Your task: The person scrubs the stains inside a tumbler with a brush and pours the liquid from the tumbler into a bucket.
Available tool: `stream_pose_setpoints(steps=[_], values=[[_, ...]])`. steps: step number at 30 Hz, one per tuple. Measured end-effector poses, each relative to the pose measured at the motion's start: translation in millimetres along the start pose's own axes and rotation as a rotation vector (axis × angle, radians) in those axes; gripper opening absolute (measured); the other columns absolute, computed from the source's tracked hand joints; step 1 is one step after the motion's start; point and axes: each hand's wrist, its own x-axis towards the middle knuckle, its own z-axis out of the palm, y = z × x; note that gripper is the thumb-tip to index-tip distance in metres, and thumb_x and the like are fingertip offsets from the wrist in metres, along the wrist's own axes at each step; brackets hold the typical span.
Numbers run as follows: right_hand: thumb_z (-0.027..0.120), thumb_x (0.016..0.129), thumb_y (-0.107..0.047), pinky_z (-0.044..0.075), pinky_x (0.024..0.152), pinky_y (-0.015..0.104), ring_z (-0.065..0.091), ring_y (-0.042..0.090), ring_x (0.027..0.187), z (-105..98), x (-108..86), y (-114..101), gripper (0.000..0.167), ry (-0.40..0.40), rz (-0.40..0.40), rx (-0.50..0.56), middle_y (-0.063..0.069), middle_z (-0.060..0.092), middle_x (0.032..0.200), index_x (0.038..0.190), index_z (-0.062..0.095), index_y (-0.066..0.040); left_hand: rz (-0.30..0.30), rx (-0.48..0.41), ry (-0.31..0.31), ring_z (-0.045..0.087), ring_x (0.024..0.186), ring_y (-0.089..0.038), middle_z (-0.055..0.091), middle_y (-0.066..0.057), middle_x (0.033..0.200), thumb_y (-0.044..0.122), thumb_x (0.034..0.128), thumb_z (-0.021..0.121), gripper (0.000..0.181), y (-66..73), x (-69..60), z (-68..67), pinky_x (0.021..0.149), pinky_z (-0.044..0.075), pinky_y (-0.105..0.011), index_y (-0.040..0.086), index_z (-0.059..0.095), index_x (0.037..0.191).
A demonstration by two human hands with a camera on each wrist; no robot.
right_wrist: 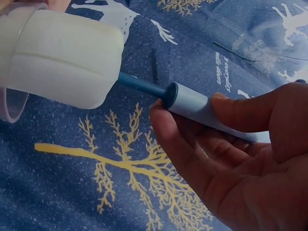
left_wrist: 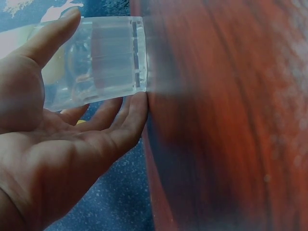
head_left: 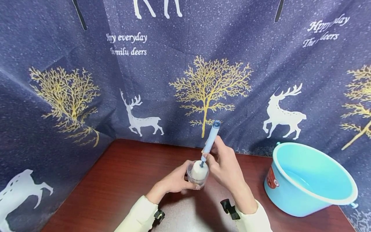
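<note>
My left hand grips a clear plastic cup, thumb on one side and fingers on the other. My right hand holds the light blue handle of a sponge cup brush, pinching it low, near its dark blue neck. The brush's white sponge head sits partly inside the cup, its upper part standing out past the rim. In the head view the handle tilts up and to the right. The left wrist view shows the cup's base close to the tabletop; whether they touch I cannot tell.
A light blue bucket stands on the right of the reddish-brown wooden table. Behind and to the left hangs a dark blue cloth printed with deer and yellow trees, meeting the table's far edge.
</note>
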Motion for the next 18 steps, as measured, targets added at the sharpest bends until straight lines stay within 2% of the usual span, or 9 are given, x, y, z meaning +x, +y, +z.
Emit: stream_pose_setpoints(steps=[4, 10, 18], values=[[0.072, 0.093, 0.007, 0.057, 0.066, 0.03, 0.072, 0.021, 0.075, 1.0, 0.5, 0.2, 0.028, -0.003, 0.008, 0.041, 0.003, 0.077, 0.089, 0.113, 0.059, -0.008, 0.001, -0.002, 0.0, 0.061, 0.125, -0.019, 0.062, -0.003, 0.135, 0.02, 0.0834, 0.093, 0.075, -0.6, 0.2, -0.2, 0.103, 0.053, -0.031, 0.013, 0.047, 0.143], [0.072, 0.091, 0.011, 0.059, 0.071, 0.031, 0.075, 0.014, 0.085, 3.5, 1.6, 4.2, 0.03, 0.027, -0.002, 0.065, 0.003, 0.078, 0.093, 0.111, 0.06, -0.008, -0.003, 0.004, 0.001, 0.063, 0.122, -0.019, 0.063, -0.003, 0.131, 0.021, 0.0834, 0.093, 0.073, -0.5, 0.0, -0.1, 0.102, 0.054, -0.032, 0.013, 0.048, 0.14], [0.072, 0.092, 0.011, 0.061, 0.076, 0.032, 0.077, 0.014, 0.093, 3.9, 2.7, 5.5, 0.03, 0.023, 0.005, 0.097, 0.003, 0.079, 0.097, 0.112, 0.06, -0.008, -0.008, 0.0, -0.002, 0.066, 0.12, -0.018, 0.063, -0.002, 0.127, 0.022, 0.0836, 0.093, 0.068, 0.2, -0.5, -0.2, 0.101, 0.054, -0.031, 0.012, 0.049, 0.135]])
